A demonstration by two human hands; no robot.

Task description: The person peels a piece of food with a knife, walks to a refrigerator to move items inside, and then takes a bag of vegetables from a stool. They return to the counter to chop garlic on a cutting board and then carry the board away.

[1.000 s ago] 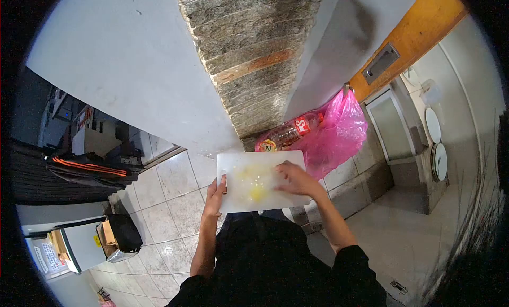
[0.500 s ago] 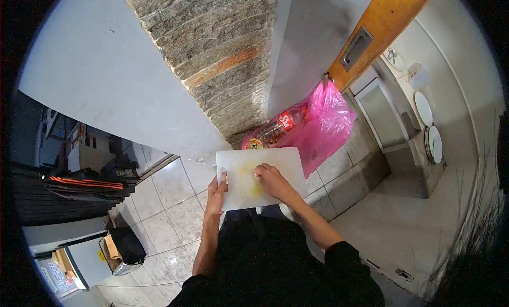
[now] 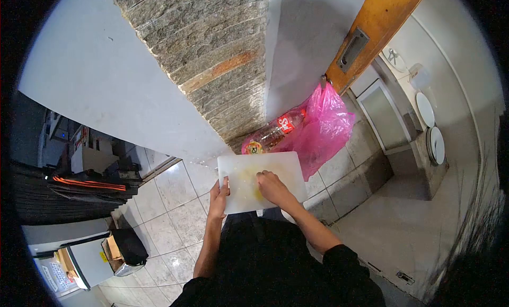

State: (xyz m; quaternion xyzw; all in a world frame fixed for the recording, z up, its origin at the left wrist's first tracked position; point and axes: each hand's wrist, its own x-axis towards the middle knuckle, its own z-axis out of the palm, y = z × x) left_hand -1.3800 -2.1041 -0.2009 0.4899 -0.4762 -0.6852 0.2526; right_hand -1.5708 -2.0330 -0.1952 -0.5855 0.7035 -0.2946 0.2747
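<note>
A white cutting board (image 3: pixel 289 166) with yellowish smears is held in front of my body. My left hand (image 3: pixel 217 200) grips its left edge, with fingers through the handle slot. Over the middle of the board, my right hand (image 3: pixel 275 189) is closed, knuckles up and fingertips down against the surface. Whatever lies inside those fingers, if anything, is hidden.
Beyond the board, a pink plastic bag (image 3: pixel 328 134) hangs from the wooden door (image 3: pixel 379 20), and a plastic bottle (image 3: pixel 275 133) lies beside it. A stone-clad wall strip (image 3: pixel 222 63) rises ahead. White plates (image 3: pixel 436 146) stand on the right; a black bag (image 3: pixel 129 247) sits lower left.
The board and both hands sit slightly lower in view, and the surroundings have shifted a little. My left hand keeps its grip; my right hand remains closed on the board.
</note>
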